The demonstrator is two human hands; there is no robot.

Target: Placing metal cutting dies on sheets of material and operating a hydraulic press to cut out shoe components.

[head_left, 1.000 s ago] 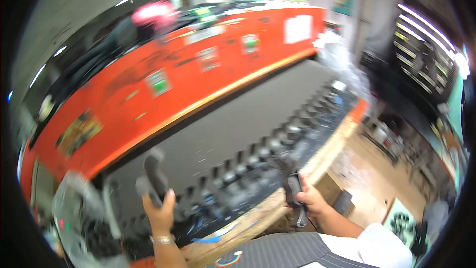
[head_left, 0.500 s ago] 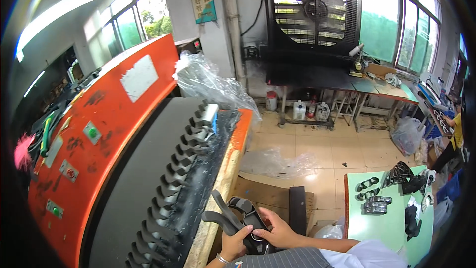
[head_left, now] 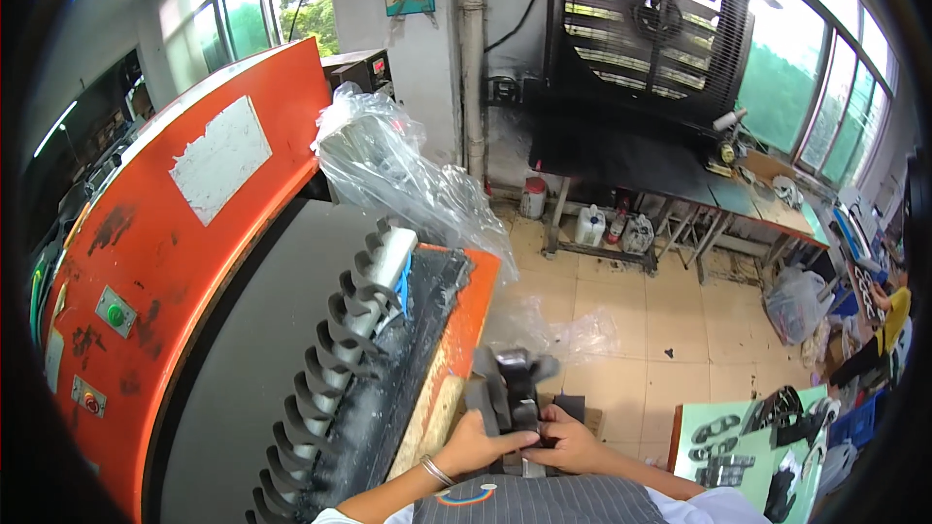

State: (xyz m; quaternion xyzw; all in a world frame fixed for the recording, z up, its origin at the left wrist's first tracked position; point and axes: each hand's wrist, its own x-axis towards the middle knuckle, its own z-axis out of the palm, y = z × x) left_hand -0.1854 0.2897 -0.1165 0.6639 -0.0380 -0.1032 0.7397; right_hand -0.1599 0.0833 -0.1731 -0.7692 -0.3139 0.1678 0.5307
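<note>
Low in front of me I hold a stack of dark, curved, strap-like pieces, slightly blurred. My left hand, with a metal bangle on its wrist, is closed round the near left side. My right hand is closed on the right side, its thumb close to the left thumb. Several similar curved black pieces stand in a row along a pale bar, left of my hands. That bar lies on the dark flat bed of an orange machine.
Buttons sit on the orange panel. Clear plastic sheeting drapes over the machine's far end. At right, a pale green table carries several dark parts. A black bench stands by the far wall; a person in yellow is at far right.
The held stack has turned more upright and shifted right, and both hands have moved with it. The view has swung, so the machine's row appears lower and farther left.
</note>
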